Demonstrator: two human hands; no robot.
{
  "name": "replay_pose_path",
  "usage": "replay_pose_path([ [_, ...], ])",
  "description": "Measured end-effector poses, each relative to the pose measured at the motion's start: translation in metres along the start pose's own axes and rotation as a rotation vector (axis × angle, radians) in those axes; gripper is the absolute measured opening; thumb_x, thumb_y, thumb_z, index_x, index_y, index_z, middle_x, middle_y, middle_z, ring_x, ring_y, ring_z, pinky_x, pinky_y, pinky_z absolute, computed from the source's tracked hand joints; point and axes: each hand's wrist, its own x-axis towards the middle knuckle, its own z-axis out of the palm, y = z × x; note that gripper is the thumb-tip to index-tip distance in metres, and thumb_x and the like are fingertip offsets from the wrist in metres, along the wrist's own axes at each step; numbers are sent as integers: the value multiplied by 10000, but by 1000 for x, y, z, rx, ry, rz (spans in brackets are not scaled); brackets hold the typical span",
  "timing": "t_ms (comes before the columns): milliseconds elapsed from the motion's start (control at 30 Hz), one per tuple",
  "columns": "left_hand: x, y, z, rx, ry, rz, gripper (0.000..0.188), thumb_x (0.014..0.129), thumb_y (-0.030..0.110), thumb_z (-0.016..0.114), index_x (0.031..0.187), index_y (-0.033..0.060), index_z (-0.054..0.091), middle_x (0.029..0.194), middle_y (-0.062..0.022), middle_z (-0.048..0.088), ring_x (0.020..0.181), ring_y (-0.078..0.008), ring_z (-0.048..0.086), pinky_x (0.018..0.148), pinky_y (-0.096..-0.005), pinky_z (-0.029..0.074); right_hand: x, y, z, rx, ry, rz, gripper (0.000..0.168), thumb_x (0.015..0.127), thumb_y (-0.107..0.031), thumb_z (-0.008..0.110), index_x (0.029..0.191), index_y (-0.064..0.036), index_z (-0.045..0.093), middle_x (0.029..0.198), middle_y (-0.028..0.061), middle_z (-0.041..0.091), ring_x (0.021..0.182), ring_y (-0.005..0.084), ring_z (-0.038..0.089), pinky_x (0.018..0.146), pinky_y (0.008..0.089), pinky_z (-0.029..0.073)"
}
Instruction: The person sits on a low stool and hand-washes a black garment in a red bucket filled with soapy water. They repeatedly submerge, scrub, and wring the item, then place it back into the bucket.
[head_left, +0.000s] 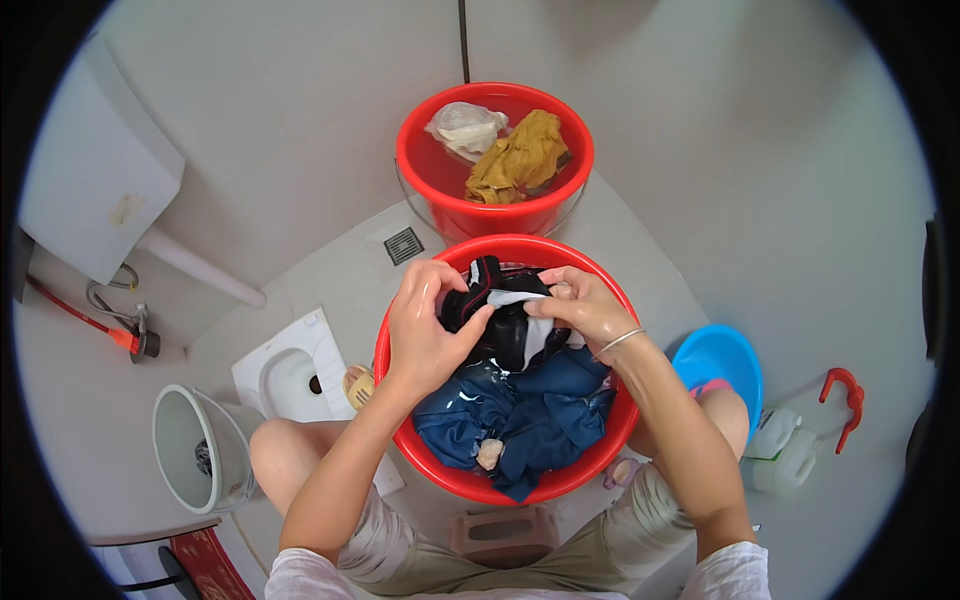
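My left hand curves around the left side of a wet black garment with white strips and thin red piping, its fingertips and thumb at the cloth. Between the thumb and bent fingers of my right hand is a white strip of the same garment. Both hands are over a red plastic tub. Soaked dark blue cloth fills the tub's near half in water. A small pale lump, its kind unclear, rests on the blue cloth.
Beyond the tub stands a red bucket holding mustard cloth and a translucent plastic bag. A squat toilet and grey bucket are left. Right are a blue basin and plastic jugs.
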Motion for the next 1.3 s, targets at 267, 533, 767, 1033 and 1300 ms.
replay_pose_path([
  [267, -22, 1, 11, 15, -176, 339, 223, 645, 91, 817, 777, 39, 645, 821, -74, 656, 758, -226, 657, 788, -346, 542, 5, -5, 5, 424, 42, 174, 181, 851, -149, 630, 1008, -58, 618, 922, 72, 658, 839, 163, 641, 757, 329, 525],
  [533, -26, -2, 33, -32, -354, 175, 379, 725, 136, 769, 1038, 24, 588, 1003, -130, 621, 891, -315, 624, 752, -374, 525, -15, -23, 11, 213, 40, 24, 310, 814, -175, 717, 1020, -3, 561, 830, 58, 646, 699, 97, 607, 580, 232, 475],
  [767, -30, 21, 33, -67, -401, 283, 208, 722, 52, 734, 888, 3, 620, 878, -110, 599, 808, -290, 613, 697, -345, 510, -17, -33, -1, 95, 83, -85, 335, 777, -92, 722, 1027, 27, 533, 785, 67, 649, 663, 104, 588, 576, 241, 452],
  [1033, -42, 8, 34, -21, -761, 104, 221, 806, 48, 569, 1022, 1, 585, 966, -168, 601, 968, -367, 572, 780, -406, 492, -32, -5, 45, -521, 16, -598, 146, 771, -43, 639, 881, -10, 550, 573, 39, 504, 513, 118, 495, 483, 291, 377],
  [1300, -16, 7, 8, 198, -602, -38, 255, 702, 136, 640, 947, 67, 625, 897, -132, 644, 871, -352, 616, 706, -420, 491, -47, -8, 64, -553, 88, -899, 203, 742, 6, 630, 924, -19, 543, 801, 127, 562, 726, 292, 587, 625, 355, 469],
])
